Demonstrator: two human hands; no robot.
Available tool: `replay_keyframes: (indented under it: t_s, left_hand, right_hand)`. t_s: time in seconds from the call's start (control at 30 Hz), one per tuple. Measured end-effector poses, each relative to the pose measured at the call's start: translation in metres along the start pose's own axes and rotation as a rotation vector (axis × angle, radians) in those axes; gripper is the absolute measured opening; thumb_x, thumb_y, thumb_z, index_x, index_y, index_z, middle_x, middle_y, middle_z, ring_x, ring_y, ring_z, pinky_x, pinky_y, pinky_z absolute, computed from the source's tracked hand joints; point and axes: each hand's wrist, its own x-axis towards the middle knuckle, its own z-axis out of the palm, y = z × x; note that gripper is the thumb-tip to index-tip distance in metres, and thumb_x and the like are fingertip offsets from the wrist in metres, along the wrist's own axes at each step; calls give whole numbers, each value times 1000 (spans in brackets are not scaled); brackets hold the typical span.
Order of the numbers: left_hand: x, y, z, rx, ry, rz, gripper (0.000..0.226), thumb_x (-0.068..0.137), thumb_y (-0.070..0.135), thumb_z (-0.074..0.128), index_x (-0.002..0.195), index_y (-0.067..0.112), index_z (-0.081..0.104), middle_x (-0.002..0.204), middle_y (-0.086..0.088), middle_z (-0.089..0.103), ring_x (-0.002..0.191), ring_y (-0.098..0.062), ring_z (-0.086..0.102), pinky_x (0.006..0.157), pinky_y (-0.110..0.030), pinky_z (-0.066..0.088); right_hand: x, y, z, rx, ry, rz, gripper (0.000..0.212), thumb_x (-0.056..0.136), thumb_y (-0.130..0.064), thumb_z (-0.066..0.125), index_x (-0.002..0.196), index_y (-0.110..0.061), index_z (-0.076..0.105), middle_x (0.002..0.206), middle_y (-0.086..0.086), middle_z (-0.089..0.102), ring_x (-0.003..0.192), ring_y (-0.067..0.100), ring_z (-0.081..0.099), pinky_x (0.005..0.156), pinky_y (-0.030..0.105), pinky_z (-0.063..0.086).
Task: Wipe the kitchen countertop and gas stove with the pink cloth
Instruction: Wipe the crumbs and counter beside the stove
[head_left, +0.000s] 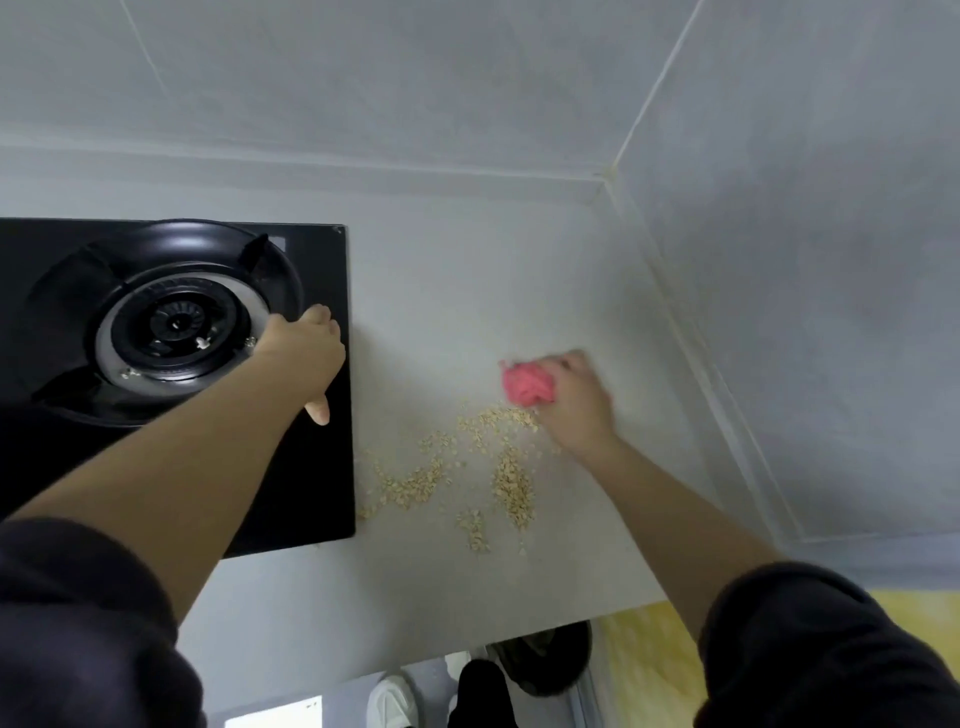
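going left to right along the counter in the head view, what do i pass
round black gas stove burner → left hand → scattered pale grain crumbs → crumpled pink cloth → right hand gripping it → grey tiled side wall

The gas stove (324, 467) has a glossy, smooth black top, a bright metal burner ring (106, 332) and a matt black pan support (182, 234). The desk (441, 291) looks matt, pale and stone-like. The pink cloth (524, 385) is soft, crumpled fabric.
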Motion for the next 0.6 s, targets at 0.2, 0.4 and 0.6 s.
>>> replay_keyframes:
  t_s: [0.2,0.4,0.6]
  left_hand:
    - [3,8,-2,44,5,13,113,64,65,74,148,5,27,153,-6,24,143,-21,14,105,-45,35]
    - [-3,3,-1,228,-45,56,106,78,72,54,151,3,20,159,-12,14,148,-30,-5,112,-61,13]
    - [-30,9,4,209,64,119,94,90,59,49,151,-1,11,159,-19,7,148,-31,3,120,-46,6]
  right_hand:
    - [-12,36,-41,-104,175,59,43,78,-3,56,113,-27,63,109,-1,45,91,21,55,68,38,54]
    - [-47,80,-38,-304,50,329,42,85,-11,54,124,-24,50,118,11,43,107,34,53,83,45,51]
    - [-64,56,-35,-124,9,13,47,77,-4,59,117,-29,59,114,-1,45,95,19,54,68,29,46]
